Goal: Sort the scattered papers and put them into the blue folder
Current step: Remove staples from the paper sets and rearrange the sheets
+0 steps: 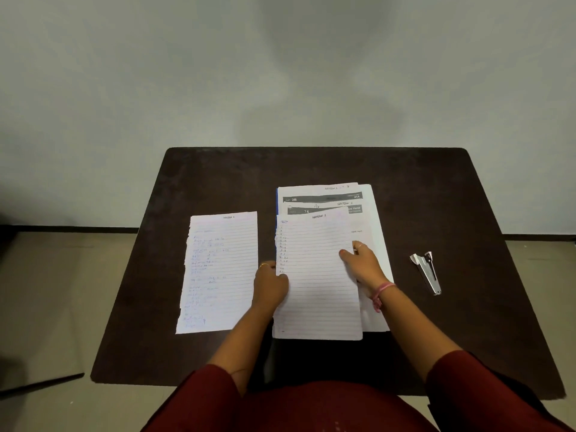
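Observation:
A stack of papers lies at the middle of the dark table, and a lined sheet (pixel 316 294) headed "Section 1" is on top. My left hand (pixel 270 286) pinches that sheet's left edge. My right hand (pixel 361 265) grips its right edge, thumb on top. Printed sheets (pixel 324 198) with dark header bars stick out beyond it. Only a thin blue strip of the folder (pixel 277 202) shows along the stack's upper left edge. A separate handwritten lined sheet (pixel 218 272) lies flat to the left.
A metal stapler (pixel 427 271) lies on the right part of the dark table (pixel 436 188). The table's far edge is close to a grey wall. Floor shows on both sides.

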